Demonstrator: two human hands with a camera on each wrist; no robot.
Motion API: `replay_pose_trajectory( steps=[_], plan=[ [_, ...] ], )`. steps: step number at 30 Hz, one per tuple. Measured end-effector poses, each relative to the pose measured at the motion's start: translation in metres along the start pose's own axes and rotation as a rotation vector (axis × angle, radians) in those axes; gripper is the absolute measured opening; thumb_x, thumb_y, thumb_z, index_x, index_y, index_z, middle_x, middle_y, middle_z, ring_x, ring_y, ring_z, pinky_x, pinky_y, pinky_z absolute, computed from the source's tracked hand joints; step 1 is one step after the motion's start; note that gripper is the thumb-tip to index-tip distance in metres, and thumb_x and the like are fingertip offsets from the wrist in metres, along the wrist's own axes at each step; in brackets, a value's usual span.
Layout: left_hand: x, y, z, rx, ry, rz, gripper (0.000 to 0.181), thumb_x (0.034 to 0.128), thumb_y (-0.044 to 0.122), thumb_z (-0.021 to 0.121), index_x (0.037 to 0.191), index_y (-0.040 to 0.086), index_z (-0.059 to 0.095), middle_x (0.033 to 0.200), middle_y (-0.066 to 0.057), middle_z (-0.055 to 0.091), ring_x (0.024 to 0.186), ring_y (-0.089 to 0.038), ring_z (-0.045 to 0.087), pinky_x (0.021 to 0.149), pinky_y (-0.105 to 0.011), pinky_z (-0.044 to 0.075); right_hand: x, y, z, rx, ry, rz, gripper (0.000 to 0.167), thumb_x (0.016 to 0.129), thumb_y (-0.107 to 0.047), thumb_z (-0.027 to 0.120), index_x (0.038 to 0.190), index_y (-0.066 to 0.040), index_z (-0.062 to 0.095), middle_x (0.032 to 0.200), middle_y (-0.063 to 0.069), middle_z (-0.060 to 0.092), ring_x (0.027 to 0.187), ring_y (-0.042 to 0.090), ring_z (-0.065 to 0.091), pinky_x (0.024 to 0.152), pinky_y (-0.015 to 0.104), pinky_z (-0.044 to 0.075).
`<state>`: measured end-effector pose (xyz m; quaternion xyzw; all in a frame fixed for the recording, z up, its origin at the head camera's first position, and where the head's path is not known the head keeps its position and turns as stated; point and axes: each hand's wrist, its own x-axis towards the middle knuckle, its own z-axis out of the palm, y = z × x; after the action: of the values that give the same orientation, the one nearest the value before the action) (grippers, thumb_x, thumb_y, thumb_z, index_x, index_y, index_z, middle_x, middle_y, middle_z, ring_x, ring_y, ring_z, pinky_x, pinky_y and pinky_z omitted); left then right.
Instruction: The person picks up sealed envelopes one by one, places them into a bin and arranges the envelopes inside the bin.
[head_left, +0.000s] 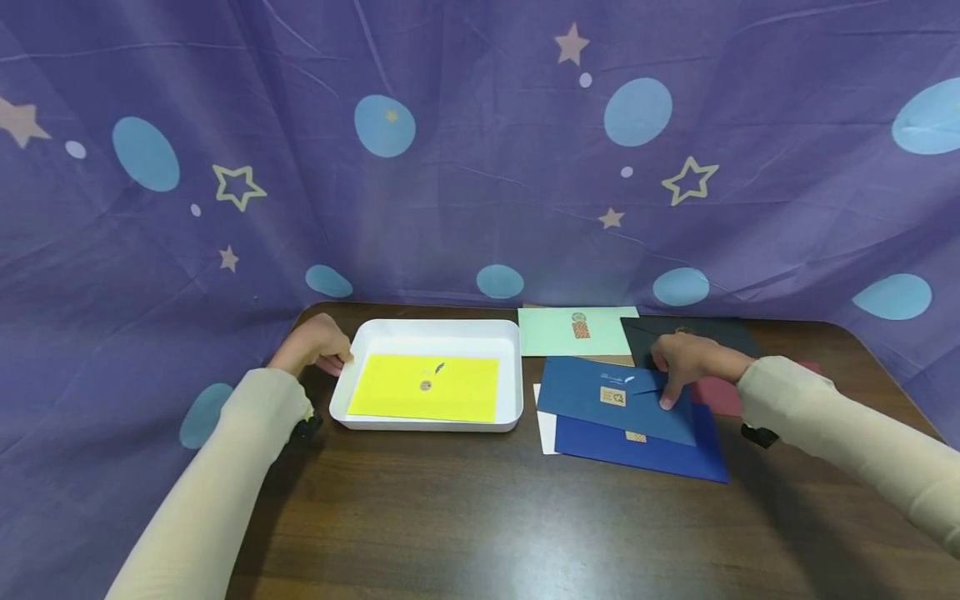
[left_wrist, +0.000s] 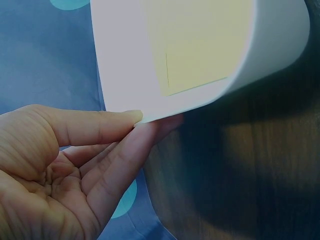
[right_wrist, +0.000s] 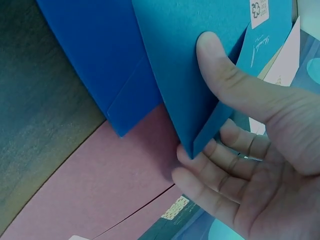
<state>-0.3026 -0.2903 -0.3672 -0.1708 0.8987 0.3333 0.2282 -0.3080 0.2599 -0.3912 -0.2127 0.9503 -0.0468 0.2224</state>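
Pinching the left rim of the white tray (head_left: 435, 335), left of centre, with the left hand (head_left: 317, 343); gripping the teal-blue envelope (head_left: 581, 398), right of centre, by its right end between thumb and fingers of the right hand (head_left: 692, 362). Could drag the royal-blue envelope (head_left: 652, 457) out of place through the overlap beneath, or crease along the gaping flap (right_wrist: 210, 127) under too hard a thumb. Laid out on a brown wood-grain counter (head_left: 420, 517), backed across the upper frame by purple star-printed cloth (head_left: 465, 208).
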Motion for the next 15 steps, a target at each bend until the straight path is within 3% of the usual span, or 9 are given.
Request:
replay_pose_trajectory(
  steps=[6, 15],
  plan=[
    [-0.002, 0.002, 0.001, 0.004, 0.005, -0.01, 0.008, 0.0847, -0.011, 0.064, 0.08, -0.008, 0.058, 0.071, -0.01, 0.058, 0.054, -0.013, 0.065, 0.058, -0.025, 0.064, 0.0, 0.005, 0.002, 0.088, -0.015, -0.05, 0.055, 0.069, -0.026, 0.095, 0.1, 0.003, 0.061, 0.089, 0.01, 0.061, 0.07, 0.018, 0.058, 0.059, 0.027, 0.052],
    [0.001, 0.001, 0.0, 0.015, 0.015, -0.017, 0.007, 0.0847, -0.011, 0.063, 0.08, -0.007, 0.058, 0.072, -0.009, 0.057, 0.052, -0.013, 0.063, 0.058, -0.025, 0.064, -0.003, 0.011, 0.0, 0.197, -0.066, -0.076, 0.053, 0.075, -0.018, 0.091, 0.109, 0.006, 0.058, 0.093, 0.014, 0.058, 0.063, 0.018, 0.06, 0.055, 0.031, 0.059]
  ],
)
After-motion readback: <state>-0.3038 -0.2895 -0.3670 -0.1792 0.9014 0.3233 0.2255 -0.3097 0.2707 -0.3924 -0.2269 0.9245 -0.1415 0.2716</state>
